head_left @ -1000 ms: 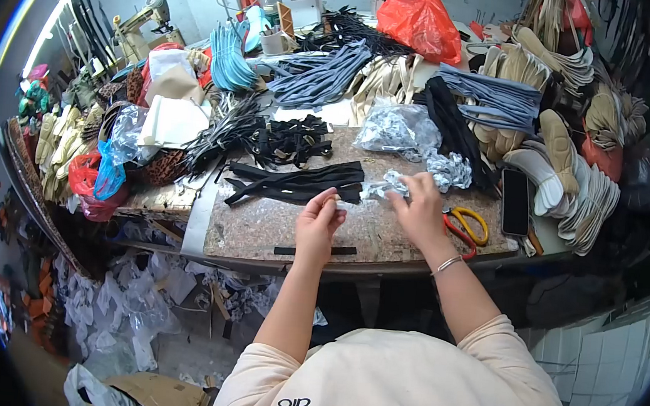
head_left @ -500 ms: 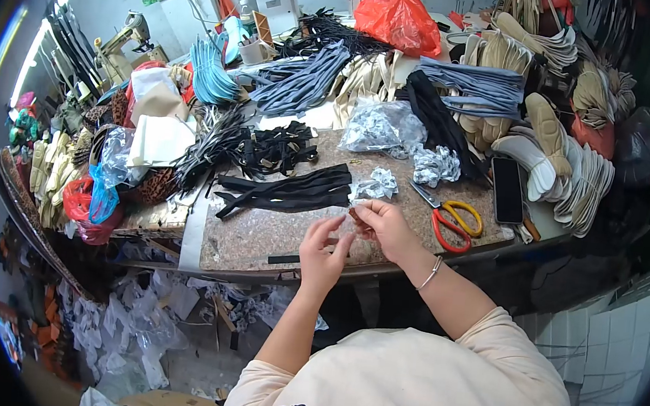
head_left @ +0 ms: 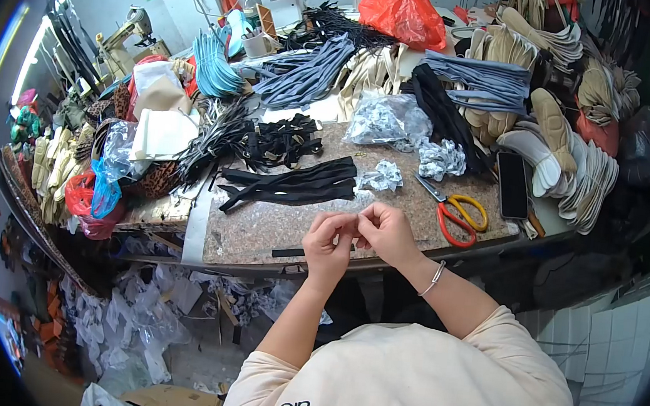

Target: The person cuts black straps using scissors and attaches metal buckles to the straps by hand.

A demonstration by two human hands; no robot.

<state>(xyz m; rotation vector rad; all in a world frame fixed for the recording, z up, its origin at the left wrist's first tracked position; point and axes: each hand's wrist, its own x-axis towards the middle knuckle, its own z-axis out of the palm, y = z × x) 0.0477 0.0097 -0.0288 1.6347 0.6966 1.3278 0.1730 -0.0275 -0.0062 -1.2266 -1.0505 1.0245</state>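
Observation:
My left hand (head_left: 329,242) and my right hand (head_left: 386,231) meet fingertip to fingertip over the front of the stone-topped table (head_left: 253,228). Both are pinched closed; whatever lies between the fingertips is too small to make out. Just beyond them is a small pile of silvery pieces (head_left: 383,176). A bundle of black strips (head_left: 296,183) lies to the left of that pile. One short black strip (head_left: 287,253) rests by the table's front edge, beside my left hand. Scissors (head_left: 459,218) with red and yellow handles lie to the right of my right hand.
A phone (head_left: 513,185) lies at the right, near stacked beige straps (head_left: 585,187). A clear bag of silvery pieces (head_left: 388,120) sits behind the small pile. Tangled black straps (head_left: 284,139), grey strips (head_left: 305,74) and a red plastic bag (head_left: 403,13) crowd the back.
My left hand has closed from a looser, spread pose and come up against my right fingertips. The view has shifted slightly; the things on the table lie as before.

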